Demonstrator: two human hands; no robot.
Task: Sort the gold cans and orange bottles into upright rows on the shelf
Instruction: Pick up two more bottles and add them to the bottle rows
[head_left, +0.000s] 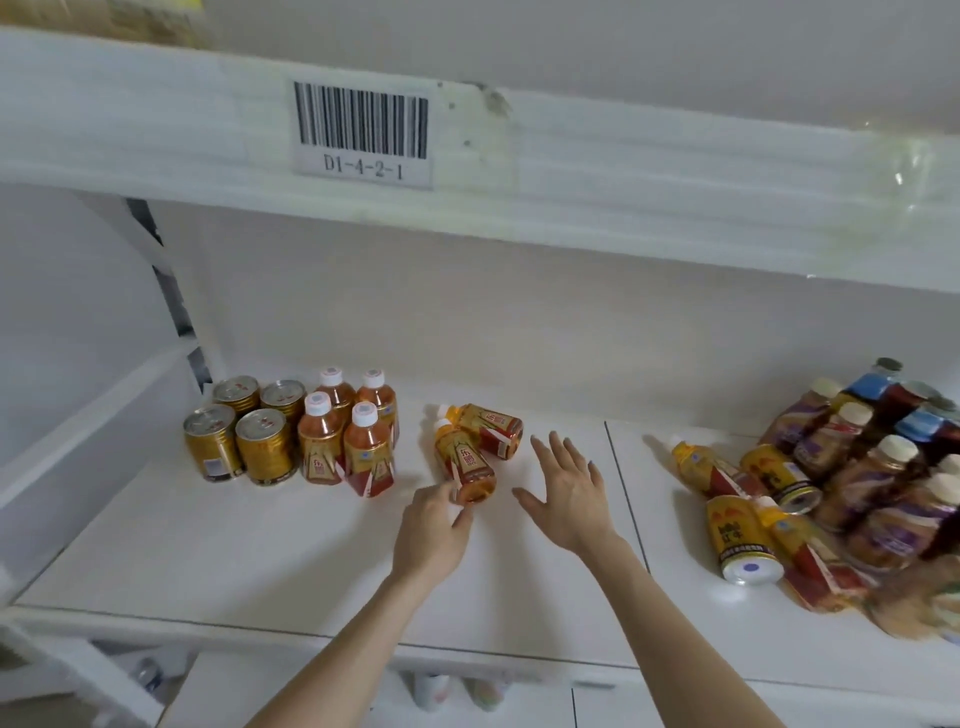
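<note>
Several gold cans (262, 444) stand upright at the left of the white shelf (260, 545), with several upright orange bottles (366, 452) beside them. Two orange bottles lie on their sides mid-shelf: the nearer bottle (464, 462) and one behind it (493, 428). My left hand (434, 525) touches the base of the nearer lying bottle with its fingertips. My right hand (569, 488) hovers open just right of it, fingers spread. At the right, two gold cans (743, 538) and two orange bottles (709, 467) lie on their sides.
A crowd of purple-labelled bottles (883, 483) and blue-labelled bottles (878, 387) fills the far right. An upper shelf edge with a barcode label (362, 130) overhangs the work area. A seam (626, 499) divides the shelf boards. More bottles show on the shelf below (431, 688).
</note>
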